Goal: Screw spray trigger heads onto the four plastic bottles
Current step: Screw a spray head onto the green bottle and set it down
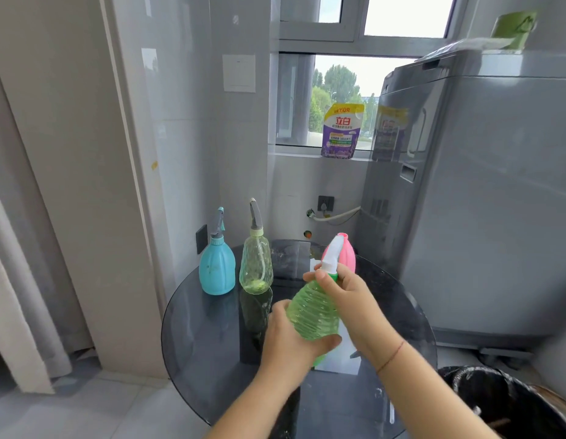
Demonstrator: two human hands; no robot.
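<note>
Pink bottle (pixel 348 255) half hidden

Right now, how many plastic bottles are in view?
4: blue bottle and clear yellow-green bottle standing at the table's back left, green bottle in both hands, pink bottle partly hidden behind it.

Green bottle (pixel 311 312): translucent ribbed plastic. Blue bottle (pixel 217 270): opaque, matt. Round table (pixel 205 343): glossy smoked glass.

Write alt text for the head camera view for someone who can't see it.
Two hands hold a tilted green bottle over a round glass table: left hand on its body, right hand at its white trigger head. Blue and clear bottles with heads stand behind; a pink bottle is partly hidden.
</note>
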